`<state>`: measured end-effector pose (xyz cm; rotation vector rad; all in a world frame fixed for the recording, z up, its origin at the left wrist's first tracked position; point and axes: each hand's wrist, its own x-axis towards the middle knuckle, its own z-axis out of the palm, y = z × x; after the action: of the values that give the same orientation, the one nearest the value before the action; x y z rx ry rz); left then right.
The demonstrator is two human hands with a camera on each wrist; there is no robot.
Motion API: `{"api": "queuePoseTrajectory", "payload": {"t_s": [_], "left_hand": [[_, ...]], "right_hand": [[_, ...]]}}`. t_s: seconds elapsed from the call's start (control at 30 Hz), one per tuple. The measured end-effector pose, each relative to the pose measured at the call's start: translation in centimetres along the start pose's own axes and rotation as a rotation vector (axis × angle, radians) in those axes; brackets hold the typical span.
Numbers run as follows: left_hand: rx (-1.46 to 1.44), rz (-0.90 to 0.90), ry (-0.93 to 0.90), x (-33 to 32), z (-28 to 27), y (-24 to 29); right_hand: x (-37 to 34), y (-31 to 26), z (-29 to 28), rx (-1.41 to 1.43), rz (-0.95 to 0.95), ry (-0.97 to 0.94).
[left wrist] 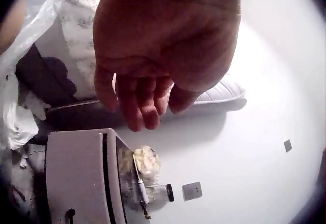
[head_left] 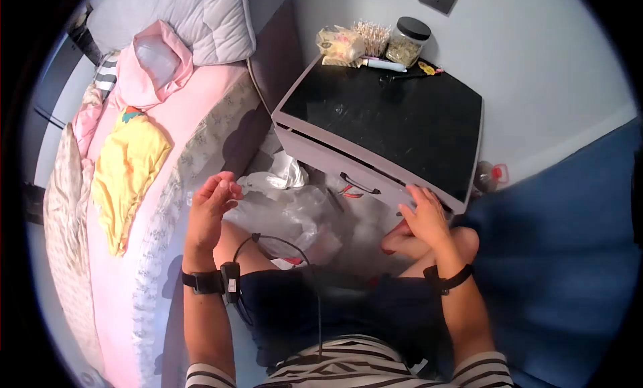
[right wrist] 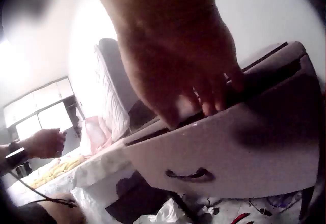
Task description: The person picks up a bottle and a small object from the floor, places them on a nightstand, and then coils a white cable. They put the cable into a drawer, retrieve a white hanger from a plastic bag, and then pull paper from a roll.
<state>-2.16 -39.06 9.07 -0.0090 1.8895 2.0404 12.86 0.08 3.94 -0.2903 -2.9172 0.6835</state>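
My right hand [head_left: 429, 218] rests at the top edge of the drawer front [head_left: 315, 159] of a small nightstand with a glossy black top [head_left: 395, 123]. In the right wrist view its fingers [right wrist: 208, 102] reach over that edge, close to the dark gap behind it. A curved dark handle [head_left: 360, 184] sits on the drawer front, to the left of this hand. My left hand [head_left: 213, 204] hangs in the air between the bed and the nightstand, its fingers loosely bent and holding nothing. The inside of the drawer is hidden.
On the nightstand's back edge are a dark-lidded jar [head_left: 406, 45], cotton swabs [head_left: 370, 38], a wrapped packet [head_left: 339, 43] and a comb [head_left: 341, 61]. Plastic bags [head_left: 295, 217] lie on the floor. The bed at left bears yellow clothing [head_left: 127, 163]. A blue curtain [head_left: 562, 220] hangs at right.
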Motion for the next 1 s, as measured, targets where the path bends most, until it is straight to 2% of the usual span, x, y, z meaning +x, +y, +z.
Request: {"api": "queuePoseTrajectory", "payload": {"t_s": [0.1,0.2,0.3,0.4,0.43,0.47,0.57,0.6,0.7,0.77,0.8,0.83,0.9,1.0], "left_hand": [[-0.070,-0.061,0.080,0.3,-0.7,-1.7],[-0.068,-0.125,0.155,1.1,-1.5,-2.7],[0.006,-0.234,0.164,2.7,-2.1,-3.7],[0.115,-0.210,0.064,4.9,-3.4,-3.2],[0.200,-0.194,0.103,5.8,-4.0,-2.4],[0.314,-0.158,0.107,6.7,-4.8,-1.4],[0.596,-0.007,0.069,10.1,-9.7,-1.3],[0.673,-0.045,0.122,10.6,-10.1,-1.0],[1.175,-0.087,0.016,12.2,-14.1,-5.2],[1.332,-0.199,-0.066,11.4,-13.5,-7.3],[1.379,-0.166,-0.109,11.1,-13.8,-9.1],[1.585,-0.137,-0.124,10.5,-13.6,-10.9],[1.766,-0.252,-0.211,9.0,-10.7,-10.6],[1.599,-0.639,-0.387,9.0,-10.6,-10.3]], "right_hand": [[-0.3,-0.2,0.6,-0.035,0.030,0.006],[-0.4,-0.4,0.3,-0.049,-0.033,0.004],[-0.5,-0.7,0.3,-0.085,-0.003,-0.053],[-1.1,-1.6,1.5,-0.085,-0.063,-0.083],[-1.1,-2.4,1.9,-0.094,-0.090,-0.097],[-0.4,-3.9,1.1,-0.013,-0.048,-0.272],[0.7,-4.7,2.8,0.143,-0.047,-0.583],[1.4,-4.9,3.6,0.087,-0.019,-0.726],[2.8,-3.3,9.5,0.238,-0.017,-0.998],[3.1,-3.1,14.1,0.254,0.033,-1.096],[3.3,-3.3,16.0,0.261,0.058,-1.144],[3.6,-3.6,17.6,0.271,0.088,-1.127],[4.1,-4.7,20.5,0.291,0.148,-1.098],[5.2,-7.0,24.3,0.402,0.347,-1.006]]}}
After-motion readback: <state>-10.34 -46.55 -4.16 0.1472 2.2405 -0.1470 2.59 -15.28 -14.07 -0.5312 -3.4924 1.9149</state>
